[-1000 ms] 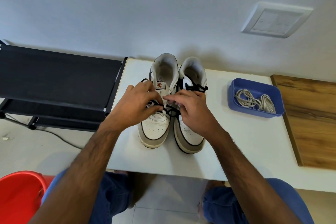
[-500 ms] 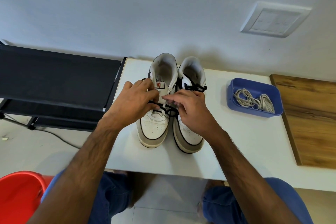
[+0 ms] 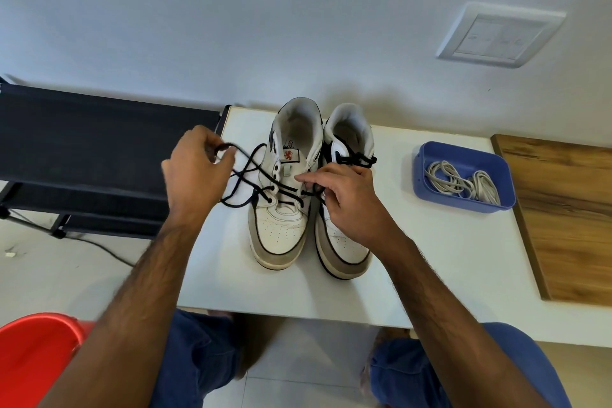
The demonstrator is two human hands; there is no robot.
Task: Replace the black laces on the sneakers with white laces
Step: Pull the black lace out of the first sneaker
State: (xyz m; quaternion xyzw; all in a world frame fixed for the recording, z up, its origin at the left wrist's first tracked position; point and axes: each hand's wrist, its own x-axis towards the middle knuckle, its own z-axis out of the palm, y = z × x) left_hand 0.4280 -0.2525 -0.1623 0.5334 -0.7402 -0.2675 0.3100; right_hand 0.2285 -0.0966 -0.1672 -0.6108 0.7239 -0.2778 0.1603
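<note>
Since the earlier frames the left hand [image 3: 195, 172] has drawn away from the left white leather high-top sneaker [image 3: 284, 189] toward the black fabric shelf rack [image 3: 82, 142], pulling loose loops of the black cord lace [image 3: 246, 172] out to the side; before, both hands were bunched together over the eyelets. That hand now pinches the lace end between curled fingers and thumb. The right hand [image 3: 351, 202] has stayed at the same shoe's inner eyelet row, its thumb and forefinger closed on the lace where it crosses the tongue. The lace remains threaded only through the lower eyelets.

Two sneakers stand side by side on the white rectangular table [image 3: 447, 258], toes toward the person. The right white leather sneaker [image 3: 344, 242], partly under the right wrist, keeps its black tied lace [image 3: 356, 159] knotted at the top. One blue plastic tray [image 3: 463, 202] sits to the right of the shoes, well apart from them, holding a tangled bundle of white laces [image 3: 463, 180]; how many cannot be told. One brown wooden board [image 3: 569, 225] lies beyond the tray, one red plastic bucket [image 3: 36, 358] sits on the floor lower left, and one white switch plate [image 3: 500, 35] is on the wall.
</note>
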